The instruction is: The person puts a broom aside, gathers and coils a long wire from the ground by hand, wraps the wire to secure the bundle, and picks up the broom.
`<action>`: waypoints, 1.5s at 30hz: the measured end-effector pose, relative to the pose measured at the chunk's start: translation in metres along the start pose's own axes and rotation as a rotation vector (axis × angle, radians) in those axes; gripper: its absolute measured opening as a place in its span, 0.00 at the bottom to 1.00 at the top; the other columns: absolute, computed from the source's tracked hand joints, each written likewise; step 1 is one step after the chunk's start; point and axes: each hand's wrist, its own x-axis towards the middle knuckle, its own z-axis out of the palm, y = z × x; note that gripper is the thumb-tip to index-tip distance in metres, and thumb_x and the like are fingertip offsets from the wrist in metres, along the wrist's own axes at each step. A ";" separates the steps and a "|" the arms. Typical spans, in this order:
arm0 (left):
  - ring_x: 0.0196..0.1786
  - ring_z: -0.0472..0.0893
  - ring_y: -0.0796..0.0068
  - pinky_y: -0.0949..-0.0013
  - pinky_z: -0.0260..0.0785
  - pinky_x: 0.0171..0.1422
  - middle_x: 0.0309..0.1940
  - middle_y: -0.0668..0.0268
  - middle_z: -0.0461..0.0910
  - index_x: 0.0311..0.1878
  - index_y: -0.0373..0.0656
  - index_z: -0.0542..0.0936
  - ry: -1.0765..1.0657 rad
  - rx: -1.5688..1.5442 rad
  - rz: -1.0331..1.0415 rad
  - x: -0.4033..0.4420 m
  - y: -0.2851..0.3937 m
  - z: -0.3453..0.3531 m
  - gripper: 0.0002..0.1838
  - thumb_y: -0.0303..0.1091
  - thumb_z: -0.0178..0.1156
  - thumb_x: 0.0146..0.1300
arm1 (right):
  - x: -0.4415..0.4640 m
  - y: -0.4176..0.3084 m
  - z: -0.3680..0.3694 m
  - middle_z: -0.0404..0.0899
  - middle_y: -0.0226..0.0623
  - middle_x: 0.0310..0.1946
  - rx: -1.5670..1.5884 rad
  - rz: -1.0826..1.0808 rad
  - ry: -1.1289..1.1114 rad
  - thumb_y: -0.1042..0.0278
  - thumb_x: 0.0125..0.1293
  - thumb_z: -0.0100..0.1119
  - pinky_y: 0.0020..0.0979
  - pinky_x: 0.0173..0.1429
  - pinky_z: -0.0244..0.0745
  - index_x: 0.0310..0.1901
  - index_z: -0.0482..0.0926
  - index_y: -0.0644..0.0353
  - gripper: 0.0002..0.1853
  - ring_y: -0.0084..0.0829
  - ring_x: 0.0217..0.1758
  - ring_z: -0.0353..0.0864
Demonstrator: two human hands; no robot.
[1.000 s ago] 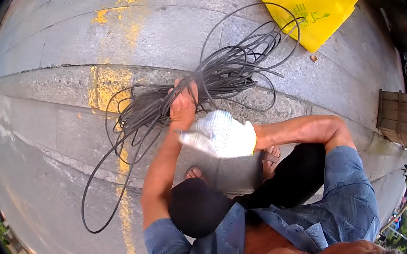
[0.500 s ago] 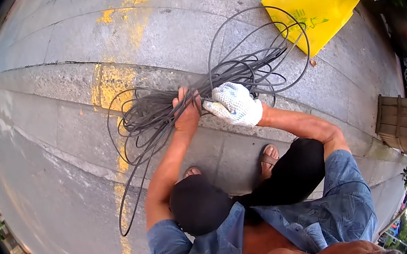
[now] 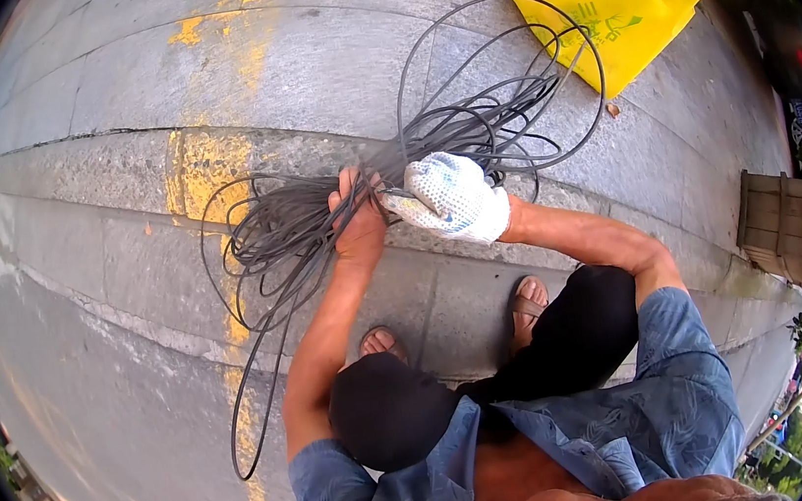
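Observation:
A long dark cable [image 3: 285, 226] is gathered in a loose, many-looped bundle across the kerb. My bare left hand [image 3: 356, 221] is closed round the middle of that bundle, fingers curled over the strands. Just to its right, my right hand [image 3: 457, 200] wears a white dotted work glove. Its fingers are bent in a fist, pinching a short dark length that looks like cable close to my left hand. The glove covers most of what it grips. Wide loops spread out on both sides, one hanging low at the left.
A yellow bag [image 3: 617, 23] with green print lies at the upper right, under the edge of the largest loop. A brown box-like planter [image 3: 780, 225] stands at the right. My sandalled feet [image 3: 528, 307] are on the paving below the kerb [image 3: 126, 178].
My gloved right hand has shifted slightly left and up, and its grip looks turned a little. The left hand keeps its hold on the bundle. The whole view has moved slightly.

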 end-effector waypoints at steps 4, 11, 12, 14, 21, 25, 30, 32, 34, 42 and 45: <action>0.76 0.76 0.52 0.52 0.72 0.64 0.66 0.54 0.82 0.59 0.42 0.86 -0.112 -0.091 -0.023 -0.011 0.002 0.009 0.16 0.33 0.66 0.70 | 0.017 0.008 -0.041 0.83 0.45 0.55 0.128 0.052 -0.064 0.59 0.76 0.54 0.47 0.57 0.83 0.72 0.76 0.55 0.25 0.51 0.55 0.85; 0.70 0.79 0.53 0.56 0.73 0.60 0.63 0.55 0.83 0.60 0.42 0.84 -0.020 -0.023 0.051 0.000 -0.001 -0.005 0.16 0.33 0.62 0.72 | 0.077 0.032 -0.048 0.83 0.45 0.35 0.162 0.392 0.422 0.61 0.68 0.70 0.47 0.40 0.80 0.36 0.84 0.62 0.12 0.49 0.35 0.84; 0.68 0.81 0.56 0.58 0.73 0.57 0.61 0.56 0.84 0.61 0.41 0.83 -0.010 0.026 0.066 0.007 -0.002 -0.011 0.16 0.32 0.61 0.72 | 0.077 0.034 -0.041 0.83 0.46 0.34 0.150 0.506 0.321 0.60 0.69 0.69 0.48 0.39 0.80 0.36 0.84 0.62 0.12 0.49 0.35 0.84; 0.69 0.80 0.49 0.53 0.74 0.60 0.63 0.50 0.82 0.60 0.36 0.84 -0.027 -0.040 0.046 0.006 -0.002 -0.007 0.16 0.31 0.62 0.72 | 0.076 0.039 -0.027 0.83 0.43 0.32 0.120 0.573 0.176 0.59 0.69 0.71 0.47 0.41 0.82 0.35 0.85 0.60 0.12 0.46 0.35 0.87; 0.82 0.67 0.33 0.42 0.67 0.77 0.75 0.32 0.72 0.66 0.25 0.80 -0.152 -0.141 0.106 0.004 -0.006 -0.022 0.24 0.27 0.63 0.70 | 0.073 0.041 -0.022 0.82 0.44 0.30 0.090 0.509 0.187 0.57 0.71 0.68 0.45 0.41 0.79 0.32 0.85 0.60 0.15 0.46 0.36 0.84; 0.86 0.60 0.30 0.36 0.59 0.84 0.77 0.30 0.68 0.71 0.20 0.76 -0.273 -0.277 0.040 -0.001 0.003 -0.053 0.28 0.23 0.60 0.68 | 0.074 0.042 -0.018 0.83 0.45 0.34 0.151 0.521 0.105 0.55 0.74 0.64 0.47 0.46 0.78 0.32 0.86 0.61 0.18 0.47 0.41 0.83; 0.73 0.78 0.39 0.47 0.75 0.75 0.69 0.39 0.77 0.65 0.25 0.79 -0.239 -0.351 0.205 -0.034 0.004 -0.092 0.29 0.28 0.71 0.62 | 0.079 0.042 -0.017 0.84 0.46 0.38 0.147 0.570 0.038 0.53 0.77 0.59 0.46 0.51 0.74 0.34 0.86 0.61 0.19 0.46 0.46 0.82; 0.65 0.85 0.47 0.52 0.80 0.70 0.62 0.46 0.83 0.61 0.28 0.82 -0.253 -0.454 0.354 -0.052 -0.001 -0.108 0.26 0.29 0.73 0.60 | 0.080 0.044 -0.013 0.83 0.45 0.34 0.096 0.543 0.129 0.53 0.75 0.63 0.46 0.47 0.76 0.31 0.85 0.60 0.19 0.46 0.41 0.83; 0.57 0.90 0.55 0.58 0.83 0.65 0.54 0.52 0.88 0.57 0.31 0.85 -0.268 -0.621 0.534 -0.042 -0.007 -0.154 0.23 0.30 0.75 0.59 | 0.080 0.042 -0.008 0.83 0.45 0.32 0.074 0.534 0.181 0.53 0.74 0.64 0.47 0.45 0.77 0.29 0.85 0.60 0.20 0.46 0.39 0.83; 0.78 0.73 0.40 0.46 0.64 0.83 0.75 0.37 0.73 0.81 0.26 0.64 -0.769 -0.448 -0.054 0.087 -0.040 -0.136 0.68 0.58 0.86 0.44 | 0.067 0.023 -0.029 0.84 0.46 0.33 0.050 0.411 0.024 0.57 0.77 0.59 0.45 0.45 0.73 0.36 0.88 0.61 0.17 0.45 0.42 0.83; 0.79 0.72 0.45 0.46 0.62 0.84 0.72 0.41 0.76 0.80 0.27 0.65 -0.862 -0.377 -0.016 0.054 -0.037 -0.108 0.69 0.56 0.89 0.39 | 0.060 0.020 -0.029 0.84 0.47 0.30 0.082 0.391 0.035 0.59 0.74 0.60 0.46 0.42 0.73 0.34 0.87 0.62 0.16 0.45 0.38 0.82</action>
